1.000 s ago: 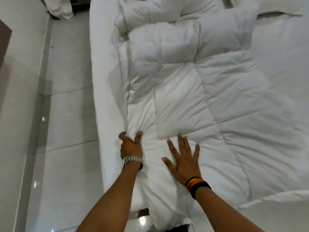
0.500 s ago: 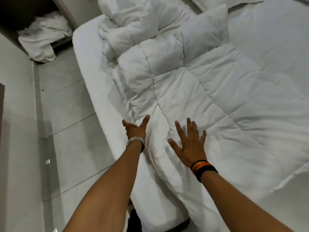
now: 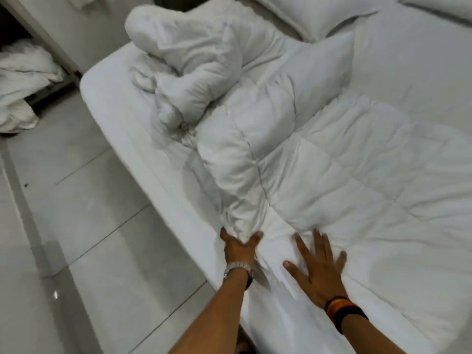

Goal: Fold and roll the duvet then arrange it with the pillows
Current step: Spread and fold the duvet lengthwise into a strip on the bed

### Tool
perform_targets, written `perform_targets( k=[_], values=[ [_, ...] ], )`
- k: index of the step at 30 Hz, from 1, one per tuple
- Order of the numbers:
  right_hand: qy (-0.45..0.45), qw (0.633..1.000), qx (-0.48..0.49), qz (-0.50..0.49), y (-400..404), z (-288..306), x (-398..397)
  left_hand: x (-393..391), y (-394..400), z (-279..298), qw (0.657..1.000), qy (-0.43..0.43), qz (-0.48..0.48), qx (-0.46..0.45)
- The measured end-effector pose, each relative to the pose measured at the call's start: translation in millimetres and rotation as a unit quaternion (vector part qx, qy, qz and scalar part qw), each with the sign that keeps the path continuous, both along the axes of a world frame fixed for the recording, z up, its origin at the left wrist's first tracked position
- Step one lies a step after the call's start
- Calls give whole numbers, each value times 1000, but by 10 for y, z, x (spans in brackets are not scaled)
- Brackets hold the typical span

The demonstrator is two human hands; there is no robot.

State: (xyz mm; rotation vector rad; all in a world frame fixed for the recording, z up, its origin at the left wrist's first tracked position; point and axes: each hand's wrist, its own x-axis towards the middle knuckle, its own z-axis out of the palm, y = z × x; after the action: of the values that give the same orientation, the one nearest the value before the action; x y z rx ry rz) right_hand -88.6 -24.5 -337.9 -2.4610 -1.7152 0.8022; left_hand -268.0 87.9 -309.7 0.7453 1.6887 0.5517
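A white quilted duvet (image 3: pixel 357 169) lies spread over the bed, with its left edge folded over into a thick ridge and its far end bunched in a heap (image 3: pixel 194 67). My left hand (image 3: pixel 238 245) pinches the near end of that folded ridge between thumb and fingers. My right hand (image 3: pixel 318 267) lies flat on the duvet with fingers spread, just right of the left hand. White pillows (image 3: pixel 319 14) lie at the head of the bed, at the top of the view.
The mattress edge (image 3: pixel 122 123) runs diagonally beside a pale tiled floor (image 3: pixel 76 213) on the left. A pile of white linen (image 3: pixel 23 88) lies on the floor at the far left, by a dark opening.
My view has swung right and up the bed. My left hand has closed its thumb and fingers around the folded duvet edge. My right hand stays flat beside it.
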Motion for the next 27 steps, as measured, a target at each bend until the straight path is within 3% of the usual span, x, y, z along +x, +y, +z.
perform_targets(
  k=[4,7,11,16,19,22,27],
  values=[
    [72,986,140,-52,820,618,-132,-482,599,320,997,-36,65,19],
    [75,965,245,-62,1699,1063,-306,-796,1407,463,988,14,145,57],
    [51,955,291,-19,2915,1296,-610,-939,2680,565,974,56,187,111],
    [-42,983,180,8,3988,660,-1001,-720,4232,428,974,132,84,166],
    [-99,990,94,20,4058,171,-1220,-469,4733,273,970,171,-40,166],
    [-116,991,66,-3,4047,28,-1310,-395,4937,192,958,193,-148,154],
    [-104,994,26,-24,4143,160,-1362,-919,5385,347,957,162,-145,190]
  ],
)
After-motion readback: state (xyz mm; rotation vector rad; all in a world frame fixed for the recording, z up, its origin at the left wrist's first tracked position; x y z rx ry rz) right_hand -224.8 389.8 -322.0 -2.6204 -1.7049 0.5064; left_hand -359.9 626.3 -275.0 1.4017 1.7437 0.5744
